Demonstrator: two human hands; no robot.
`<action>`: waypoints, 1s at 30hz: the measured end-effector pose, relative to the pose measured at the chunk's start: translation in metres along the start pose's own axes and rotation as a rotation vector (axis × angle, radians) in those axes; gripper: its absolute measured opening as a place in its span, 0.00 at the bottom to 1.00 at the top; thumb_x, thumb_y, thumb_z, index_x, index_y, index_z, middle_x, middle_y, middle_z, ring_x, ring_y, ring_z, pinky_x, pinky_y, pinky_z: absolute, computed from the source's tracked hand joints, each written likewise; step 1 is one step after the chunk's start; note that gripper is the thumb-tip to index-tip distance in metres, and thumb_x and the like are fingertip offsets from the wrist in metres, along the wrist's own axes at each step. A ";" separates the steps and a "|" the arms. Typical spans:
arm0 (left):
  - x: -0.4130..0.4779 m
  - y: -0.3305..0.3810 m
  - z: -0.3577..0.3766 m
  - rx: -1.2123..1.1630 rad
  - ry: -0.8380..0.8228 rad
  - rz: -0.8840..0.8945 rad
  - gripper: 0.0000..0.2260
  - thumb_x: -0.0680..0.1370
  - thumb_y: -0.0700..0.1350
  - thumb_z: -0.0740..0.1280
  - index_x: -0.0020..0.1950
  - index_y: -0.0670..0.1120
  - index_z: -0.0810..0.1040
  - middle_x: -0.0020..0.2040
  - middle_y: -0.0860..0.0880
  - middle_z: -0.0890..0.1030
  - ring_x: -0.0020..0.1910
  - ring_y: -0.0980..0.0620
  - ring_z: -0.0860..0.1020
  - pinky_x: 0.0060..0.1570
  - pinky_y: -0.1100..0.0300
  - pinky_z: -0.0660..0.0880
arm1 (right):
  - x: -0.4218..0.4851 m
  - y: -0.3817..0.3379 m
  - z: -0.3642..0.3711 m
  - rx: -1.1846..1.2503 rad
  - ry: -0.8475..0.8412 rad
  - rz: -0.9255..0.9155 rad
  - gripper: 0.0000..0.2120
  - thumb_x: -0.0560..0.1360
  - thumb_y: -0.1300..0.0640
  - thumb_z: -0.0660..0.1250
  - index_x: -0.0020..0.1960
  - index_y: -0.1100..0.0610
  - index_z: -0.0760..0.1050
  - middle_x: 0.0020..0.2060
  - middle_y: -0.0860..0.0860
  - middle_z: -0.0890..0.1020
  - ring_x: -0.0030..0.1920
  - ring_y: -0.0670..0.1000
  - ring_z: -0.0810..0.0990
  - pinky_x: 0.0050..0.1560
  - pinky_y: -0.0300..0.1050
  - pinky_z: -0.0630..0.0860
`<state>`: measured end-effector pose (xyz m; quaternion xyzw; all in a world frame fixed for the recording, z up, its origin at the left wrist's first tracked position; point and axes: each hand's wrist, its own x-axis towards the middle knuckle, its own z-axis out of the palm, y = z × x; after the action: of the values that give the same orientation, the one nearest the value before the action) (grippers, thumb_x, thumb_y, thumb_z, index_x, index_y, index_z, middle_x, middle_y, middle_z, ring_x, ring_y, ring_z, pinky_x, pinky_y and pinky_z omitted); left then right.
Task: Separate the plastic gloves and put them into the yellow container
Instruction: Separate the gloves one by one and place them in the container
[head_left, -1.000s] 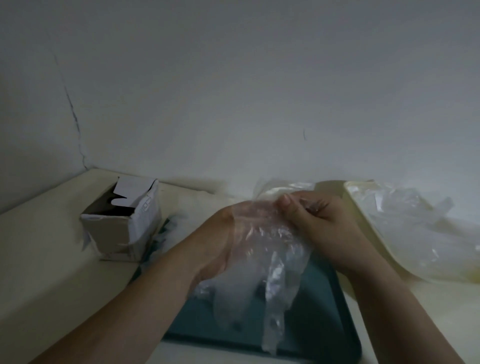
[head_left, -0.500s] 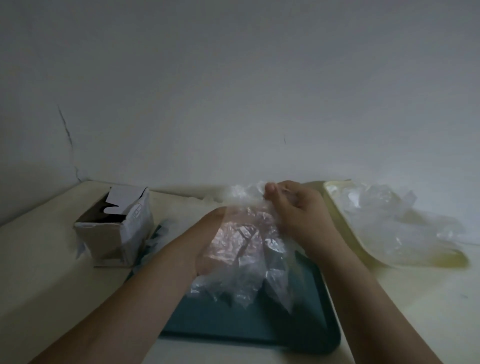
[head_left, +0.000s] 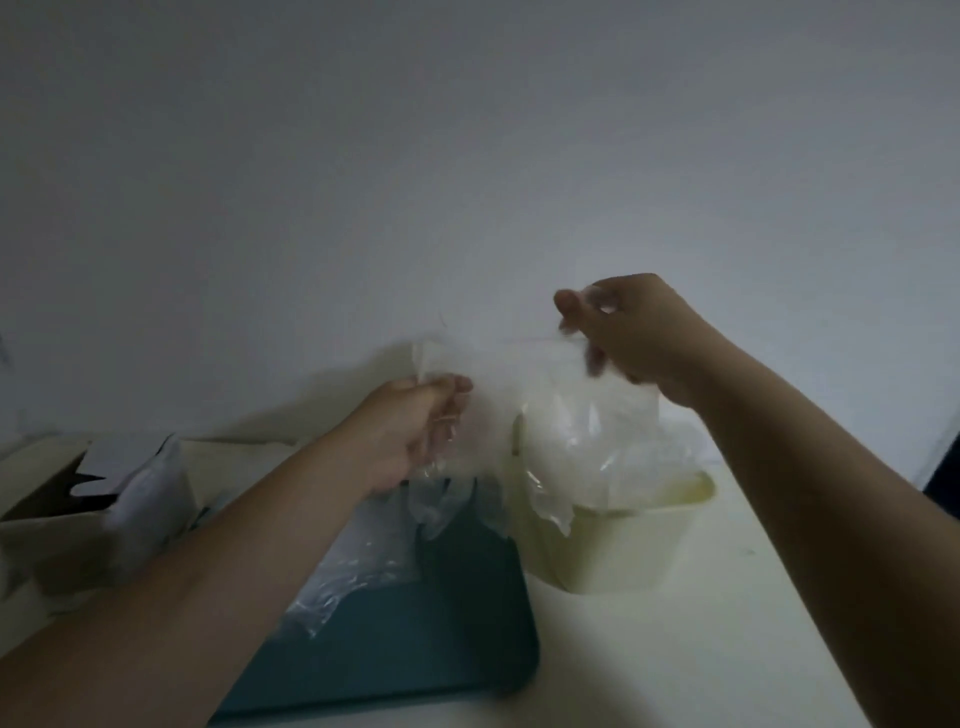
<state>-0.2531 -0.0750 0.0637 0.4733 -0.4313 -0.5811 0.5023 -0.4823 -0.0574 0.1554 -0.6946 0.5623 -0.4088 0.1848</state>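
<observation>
My right hand (head_left: 631, 332) is raised above the pale yellow container (head_left: 623, 551) and pinches a clear plastic glove (head_left: 582, 431) that hangs down over the container's near rim. My left hand (head_left: 410, 431) is lower and to the left, closed on a bunch of clear plastic gloves (head_left: 441, 499) that droop over the dark teal tray (head_left: 415, 649). More crumpled gloves (head_left: 353, 577) lie on the tray beside my left forearm. Inside the container sits a heap of clear gloves (head_left: 654, 457). The image is blurred, so glove edges are hard to make out.
An open cardboard box (head_left: 78, 519) with white flaps stands at the left on the cream tabletop (head_left: 675, 649). A plain white wall rises right behind everything. A dark object shows at the far right edge (head_left: 943, 467).
My hands have pulled apart: the right hand rose up and to the right with one glove, over the yellow container. The left hand stays low with the rest. The view shifted closer.
</observation>
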 end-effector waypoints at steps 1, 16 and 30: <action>0.000 0.003 0.004 0.001 0.001 0.002 0.09 0.86 0.40 0.63 0.58 0.40 0.83 0.49 0.40 0.88 0.40 0.47 0.86 0.41 0.52 0.85 | 0.005 0.006 -0.009 -0.044 -0.025 0.035 0.18 0.82 0.42 0.66 0.46 0.54 0.83 0.28 0.54 0.84 0.20 0.47 0.65 0.22 0.37 0.62; -0.021 0.072 0.014 -0.034 -0.257 0.222 0.11 0.87 0.44 0.59 0.62 0.43 0.79 0.57 0.41 0.87 0.46 0.44 0.87 0.38 0.54 0.83 | 0.057 0.115 0.051 -0.892 -0.069 0.033 0.19 0.81 0.40 0.63 0.65 0.50 0.76 0.55 0.51 0.80 0.56 0.55 0.80 0.51 0.49 0.76; 0.078 0.001 0.128 0.359 -0.085 0.047 0.13 0.73 0.27 0.74 0.52 0.40 0.79 0.46 0.41 0.81 0.38 0.47 0.82 0.32 0.54 0.84 | 0.046 0.092 -0.038 -0.273 0.225 0.057 0.17 0.81 0.53 0.65 0.69 0.52 0.77 0.63 0.52 0.82 0.60 0.53 0.81 0.64 0.49 0.77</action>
<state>-0.3826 -0.1491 0.0785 0.5201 -0.5598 -0.5025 0.4046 -0.5683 -0.1199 0.1284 -0.6469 0.6491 -0.3985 0.0364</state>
